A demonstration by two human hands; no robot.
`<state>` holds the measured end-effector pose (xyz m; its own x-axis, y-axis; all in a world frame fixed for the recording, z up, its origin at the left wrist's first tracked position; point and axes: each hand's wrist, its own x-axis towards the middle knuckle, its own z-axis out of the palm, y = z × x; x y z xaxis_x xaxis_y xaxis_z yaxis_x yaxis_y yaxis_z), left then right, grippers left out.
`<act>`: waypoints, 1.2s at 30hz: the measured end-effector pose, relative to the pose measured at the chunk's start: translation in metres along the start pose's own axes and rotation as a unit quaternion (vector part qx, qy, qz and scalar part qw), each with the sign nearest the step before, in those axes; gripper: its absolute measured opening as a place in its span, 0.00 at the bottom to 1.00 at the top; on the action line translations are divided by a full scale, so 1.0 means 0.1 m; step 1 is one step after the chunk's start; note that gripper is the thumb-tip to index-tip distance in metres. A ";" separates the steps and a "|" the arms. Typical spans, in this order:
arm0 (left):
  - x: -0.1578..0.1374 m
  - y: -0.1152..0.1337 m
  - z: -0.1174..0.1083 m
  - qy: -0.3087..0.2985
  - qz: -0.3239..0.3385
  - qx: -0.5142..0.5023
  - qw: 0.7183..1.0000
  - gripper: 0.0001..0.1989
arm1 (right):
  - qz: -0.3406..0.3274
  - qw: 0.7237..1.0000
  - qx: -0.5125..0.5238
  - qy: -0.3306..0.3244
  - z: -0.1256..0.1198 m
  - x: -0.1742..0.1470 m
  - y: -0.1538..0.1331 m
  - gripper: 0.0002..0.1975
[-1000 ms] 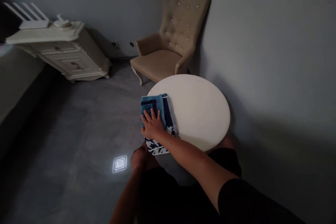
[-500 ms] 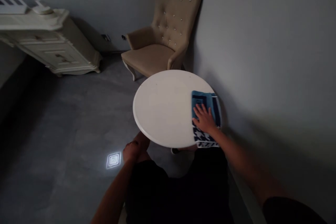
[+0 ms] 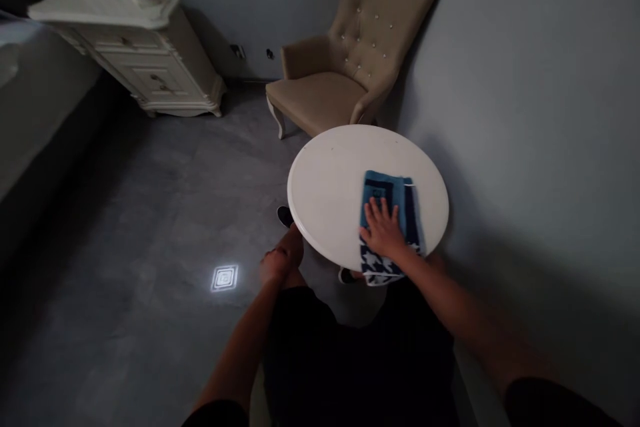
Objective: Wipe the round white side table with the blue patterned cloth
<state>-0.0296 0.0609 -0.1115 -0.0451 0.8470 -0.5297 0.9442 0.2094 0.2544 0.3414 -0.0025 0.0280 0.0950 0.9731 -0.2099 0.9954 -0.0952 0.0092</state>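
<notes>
A folded blue and white patterned cloth (image 3: pixel 397 192) lies on the near right part of a round white table (image 3: pixel 330 180), its near end hanging over the edge. My right hand (image 3: pixel 383 230) is pressed flat on the cloth, fingers spread. My left hand (image 3: pixel 275 265) hangs below the table's near left edge, resting on my knee with the fingers curled and nothing in it.
A beige tufted armchair (image 3: pixel 345 60) stands against the wall behind the table. A cream dresser (image 3: pixel 130 47) is at the far left. A grey wall (image 3: pixel 525 113) runs close along the table's right. A bright square light reflection (image 3: pixel 225 277) shows on the grey floor.
My right hand swept the cloth from the table's left edge over to its right edge, then back a little toward the middle. The left hand stayed on my knee.
</notes>
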 end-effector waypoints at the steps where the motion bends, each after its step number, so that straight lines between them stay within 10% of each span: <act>1: 0.00 0.00 0.00 0.001 0.000 0.004 1.000 0.32 | -0.028 0.999 0.021 0.005 -0.03 0.07 -0.31 0.44; 6: -0.05 0.01 -0.04 0.003 -0.003 0.035 0.999 0.33 | -0.128 0.984 0.110 0.054 -0.10 0.41 -1.68 0.45; 11: -0.08 0.05 -0.12 -0.003 0.000 0.064 0.998 0.33 | -0.178 0.974 0.122 0.070 -0.10 0.48 -1.98 0.39; 17: -0.04 0.07 -0.11 -0.005 -0.001 0.091 0.996 0.34 | -0.176 0.974 0.128 0.059 -0.04 -0.11 -1.09 0.41; 29: -0.13 0.17 -0.18 -0.005 0.011 0.103 0.995 0.32 | -0.020 0.992 0.034 0.119 0.42 -0.76 1.76 0.36; 32: -0.12 0.17 -0.16 -0.004 0.016 0.090 0.996 0.32 | -0.017 0.984 0.020 0.177 0.58 -0.78 2.04 0.35; 36: -0.10 0.12 -0.10 0.001 0.015 0.073 0.997 0.32 | -0.054 0.972 -0.005 0.228 0.76 -1.00 1.69 0.34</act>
<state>-0.0204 0.0597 -0.0952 -0.0159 0.8524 -0.5226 0.9825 0.1103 0.1500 0.4996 -0.1321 -0.0239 -0.0173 0.9694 0.2449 0.9997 0.0123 0.0219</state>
